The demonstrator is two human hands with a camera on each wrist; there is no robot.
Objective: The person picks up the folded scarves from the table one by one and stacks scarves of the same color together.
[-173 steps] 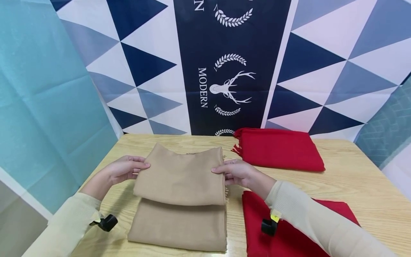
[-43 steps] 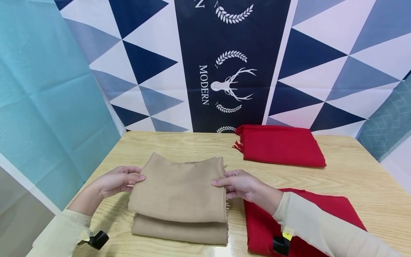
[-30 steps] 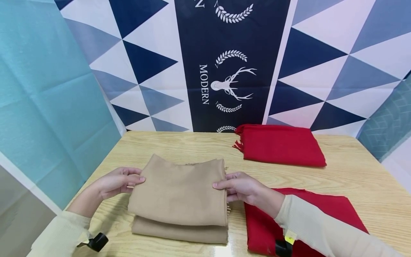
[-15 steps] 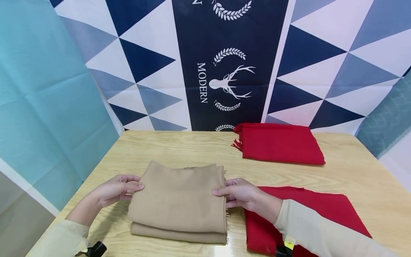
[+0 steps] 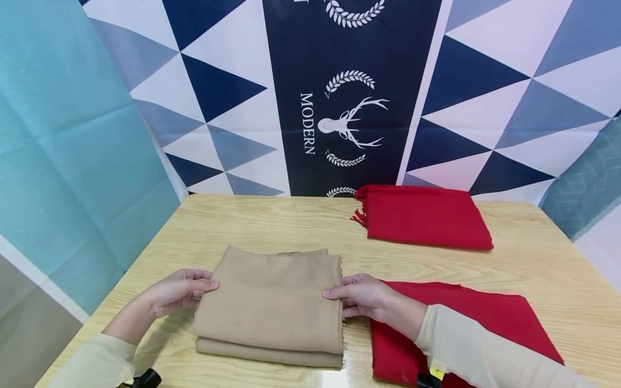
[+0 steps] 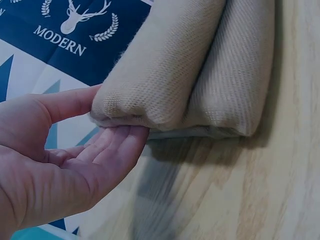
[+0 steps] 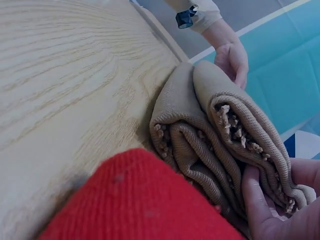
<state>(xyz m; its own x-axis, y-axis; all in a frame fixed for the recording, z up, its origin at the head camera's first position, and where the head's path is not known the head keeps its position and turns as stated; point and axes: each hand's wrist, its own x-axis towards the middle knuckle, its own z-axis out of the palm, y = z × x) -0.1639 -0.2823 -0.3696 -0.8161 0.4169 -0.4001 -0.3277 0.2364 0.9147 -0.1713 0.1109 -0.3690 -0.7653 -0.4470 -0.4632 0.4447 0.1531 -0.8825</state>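
A beige folded scarf [image 5: 269, 302] lies in layers on the table in front of me. Its upper folded part sits over a lower beige part [image 5: 269, 354], whose near edge shows below it; I cannot tell whether the two are one piece. My left hand [image 5: 179, 291] pinches the left edge, thumb on top and fingers beneath, as the left wrist view shows with the hand [image 6: 75, 150] at the fold's end. My right hand [image 5: 366, 296] grips the right edge the same way. In the right wrist view, fringe [image 7: 240, 132] shows between the layers.
A folded red scarf [image 5: 427, 218] with fringe lies at the back right of the wooden table [image 5: 543, 258]. Another red cloth [image 5: 490, 323] lies at the front right, partly under my right forearm. A patterned backdrop [image 5: 349, 97] stands behind the table.
Both hands have come nearer and lower with the upper beige part. It covers most of the lower part, which showed widely before. The red cloths stay in place.
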